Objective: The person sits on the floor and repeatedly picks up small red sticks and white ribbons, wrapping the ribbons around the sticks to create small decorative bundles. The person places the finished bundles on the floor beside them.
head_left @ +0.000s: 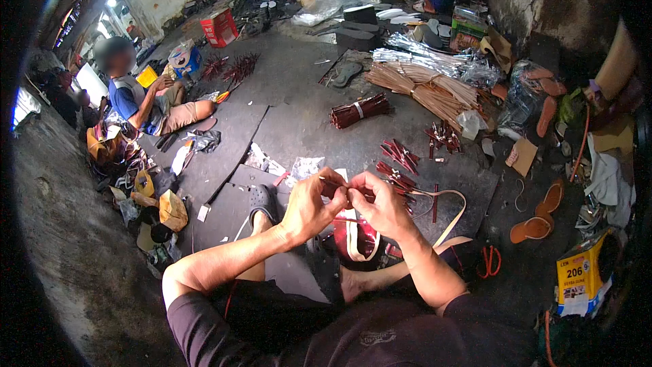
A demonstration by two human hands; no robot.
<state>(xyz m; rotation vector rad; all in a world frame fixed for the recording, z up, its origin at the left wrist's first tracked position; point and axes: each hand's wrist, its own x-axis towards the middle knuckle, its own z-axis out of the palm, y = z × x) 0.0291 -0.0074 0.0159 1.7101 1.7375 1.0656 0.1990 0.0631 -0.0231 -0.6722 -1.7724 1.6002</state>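
In front of my body both hands meet with fingertips pinched together. My left hand (311,205) and my right hand (382,204) grip what looks like a short dark red strip (331,189) between them; the fingers hide most of it. Below them, near my lap, lies a dark red rounded piece (369,236) with a cream band (352,243) over it. A long cream strip (456,215) curls out to the right of my right hand. Small bunches of dark red strips (399,156) lie just beyond my hands on the dark floor board.
A tied bundle of dark red strips (360,111) and a pile of tan strips (428,88) lie farther off. Red-handled scissors (489,261), brown sandals (545,211) and a yellow can (583,275) are at right. Another person (146,98) sits at left.
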